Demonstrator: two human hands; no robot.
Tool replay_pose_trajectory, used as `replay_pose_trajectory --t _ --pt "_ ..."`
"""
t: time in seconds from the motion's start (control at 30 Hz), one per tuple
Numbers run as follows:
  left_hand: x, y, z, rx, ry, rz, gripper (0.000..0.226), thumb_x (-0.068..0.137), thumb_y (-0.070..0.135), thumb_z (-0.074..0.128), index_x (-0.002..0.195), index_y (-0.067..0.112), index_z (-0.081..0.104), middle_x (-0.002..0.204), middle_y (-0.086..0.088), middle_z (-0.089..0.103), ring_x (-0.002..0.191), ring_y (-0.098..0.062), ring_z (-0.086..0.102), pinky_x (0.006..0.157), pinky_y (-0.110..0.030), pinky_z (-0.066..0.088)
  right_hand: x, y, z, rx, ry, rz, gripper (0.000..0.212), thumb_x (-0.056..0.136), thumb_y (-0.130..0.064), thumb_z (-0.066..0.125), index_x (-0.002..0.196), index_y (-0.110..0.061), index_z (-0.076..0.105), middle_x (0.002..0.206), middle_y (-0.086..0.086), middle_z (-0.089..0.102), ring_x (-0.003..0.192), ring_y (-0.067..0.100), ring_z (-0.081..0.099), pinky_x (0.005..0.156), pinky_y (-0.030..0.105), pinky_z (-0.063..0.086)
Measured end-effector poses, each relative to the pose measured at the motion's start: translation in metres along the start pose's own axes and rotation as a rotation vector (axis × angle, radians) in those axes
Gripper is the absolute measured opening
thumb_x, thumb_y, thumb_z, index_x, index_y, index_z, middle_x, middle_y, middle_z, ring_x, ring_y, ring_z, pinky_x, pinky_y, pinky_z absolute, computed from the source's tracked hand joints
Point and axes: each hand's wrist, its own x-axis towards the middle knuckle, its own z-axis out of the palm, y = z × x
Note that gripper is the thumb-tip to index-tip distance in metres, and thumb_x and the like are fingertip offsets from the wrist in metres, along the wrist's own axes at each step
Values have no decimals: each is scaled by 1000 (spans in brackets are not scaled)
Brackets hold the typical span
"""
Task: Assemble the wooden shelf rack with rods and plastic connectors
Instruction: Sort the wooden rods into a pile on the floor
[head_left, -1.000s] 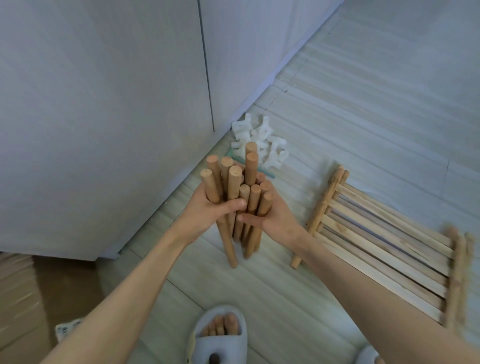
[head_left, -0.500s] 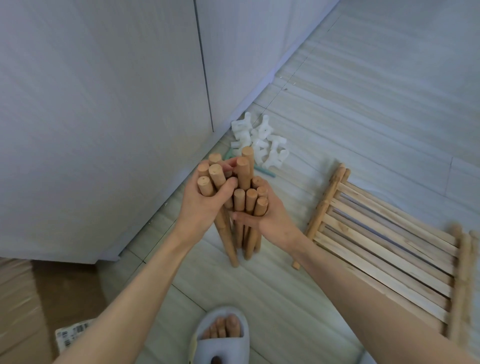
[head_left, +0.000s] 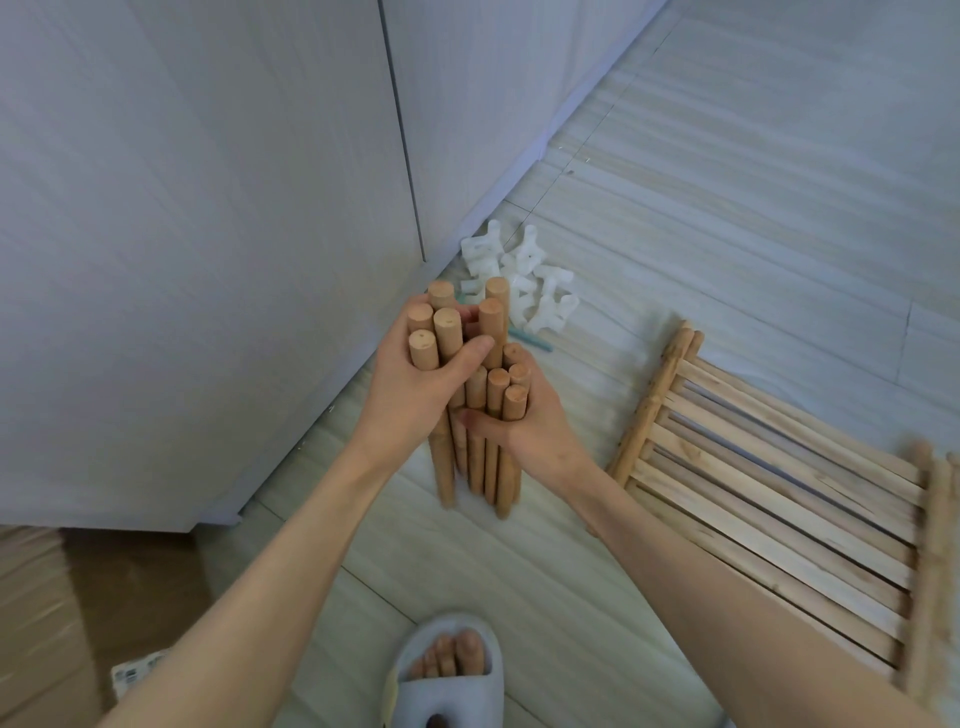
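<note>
Both hands hold a bundle of several round wooden rods (head_left: 488, 467) upright, their lower ends near the floor. My left hand (head_left: 415, 389) wraps the left group of rods, whose tops stick out higher. My right hand (head_left: 524, 426) grips the shorter-standing right group from the right side. A heap of white plastic connectors (head_left: 524, 275) lies on the floor just beyond the rods, next to the cabinet base. A slatted wooden shelf panel (head_left: 769, 499) lies flat on the floor to the right.
Grey cabinet doors (head_left: 208, 234) rise on the left. A thin teal stick (head_left: 530, 340) lies by the connectors. A cardboard box (head_left: 62, 623) is at the lower left. My foot in a pale slipper (head_left: 447, 675) stands below the rods. The floor is light tile.
My left hand has drawn its group of rods upward and leftward, splitting the bundle into a higher left set and a lower right set. The view shifted slightly.
</note>
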Motion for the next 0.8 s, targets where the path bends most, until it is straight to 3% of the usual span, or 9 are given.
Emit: replay_pose_trajectory --t 0.13,0.23,0.3,0.37,0.47,0.57,0.67,0.8 --pt "21 -3 0 44 -24 -52 25 80 3 69 90 23 59 83 24 69 85 5 64 75 -9 46 10 -5 7 110 48 2 60 70 2 75 122 -13 49 112 3 64 102 7 61 84 14 46" --pt "47 -9 4 98 -114 -126 23 80 5 70 92 21 59 79 26 68 81 10 63 70 -6 45 20 -7 12 260 86 62 53 76 3 71 122 -11 50 116 11 64 108 19 60 99 35 46" --pt "63 -15 10 143 -191 -169 23 81 4 69 90 22 58 77 25 67 77 12 62 67 -5 45 25 -4 15 505 95 138 44 84 -4 65 125 -8 50 119 14 63 113 24 60 103 44 43" --pt "74 -26 17 163 -239 -207 23 81 2 68 90 20 57 81 21 66 75 13 61 67 -5 44 31 1 16 751 98 210 38 91 -18 58 128 -9 51 124 14 61 116 24 58 105 44 41" --pt "84 -45 28 154 -279 -271 21 81 -2 67 96 10 57 88 8 66 74 12 61 68 -5 45 45 14 15 898 192 297 39 95 -32 52 129 -14 52 125 9 62 116 21 59 104 42 43" --pt "94 -60 39 216 -347 -331 23 82 4 67 103 3 58 103 -8 68 91 -5 65 84 -22 52 58 32 12 973 332 413 39 94 -27 54 128 -9 53 123 12 63 113 24 60 102 44 44" --pt "108 -76 49 304 -392 -390 25 82 10 68 104 4 58 107 -13 66 106 -26 61 97 -42 47 69 47 8 979 418 480 30 91 -20 57 118 -7 58 116 13 65 109 26 62 100 44 46" --pt "125 -100 57 375 -449 -481 25 81 10 67 104 6 58 105 -10 63 105 -26 59 99 -44 45 83 66 0 966 500 552 17 86 -11 60 103 -12 61 103 14 65 101 29 64 94 44 51"
